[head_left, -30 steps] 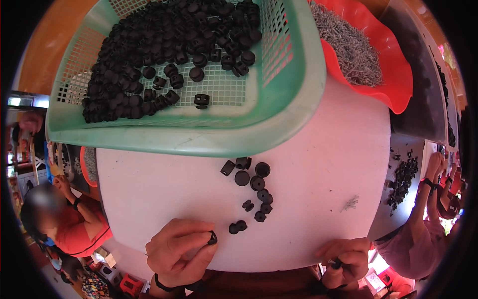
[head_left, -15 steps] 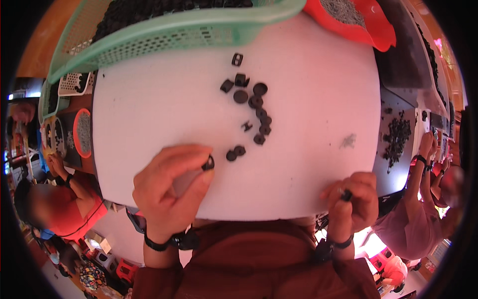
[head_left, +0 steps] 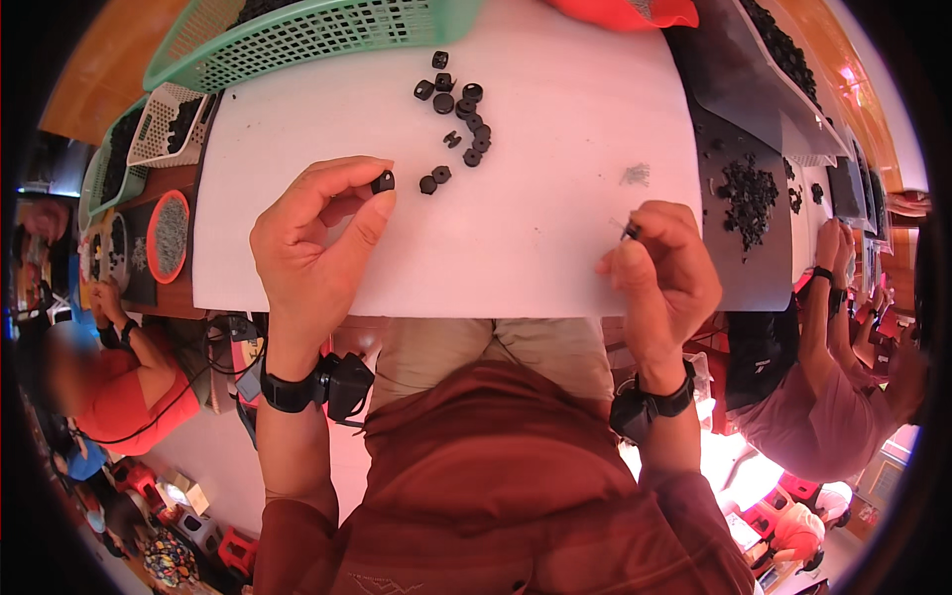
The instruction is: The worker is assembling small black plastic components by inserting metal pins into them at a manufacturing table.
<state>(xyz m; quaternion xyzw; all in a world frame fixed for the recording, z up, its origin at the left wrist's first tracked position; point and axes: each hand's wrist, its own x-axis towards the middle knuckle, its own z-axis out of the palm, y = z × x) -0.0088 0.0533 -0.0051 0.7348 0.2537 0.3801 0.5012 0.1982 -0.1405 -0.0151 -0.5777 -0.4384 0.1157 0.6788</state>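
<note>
My left hand point(head_left: 315, 223) pinches a small black plastic part point(head_left: 384, 181) between thumb and forefinger, just above the white table point(head_left: 496, 258). My right hand point(head_left: 664, 263) is closed at the table's right side, holding a small dark piece point(head_left: 631, 230) with thin wire-like bits sticking out beside it. A curved line of small black round parts point(head_left: 473, 157) lies beyond my left hand, with two more round parts point(head_left: 434, 179) close to its fingertips. Several squarish black parts point(head_left: 424, 90) and an H-shaped black piece point(head_left: 452, 140) lie among them.
A green perforated basket point(head_left: 317, 45) of black parts stands at the far left, a red bowl point(head_left: 635, 10) at the back. Fine grey pieces point(head_left: 635, 176) lie at the table's right. Beside it are scattered black bits point(head_left: 749, 198). People work at both sides.
The view has tilted, so the table and its parts appear higher and smaller, and my forearms show more. Both hands still hold their small pieces. My right hand has turned slightly, fingertips upward.
</note>
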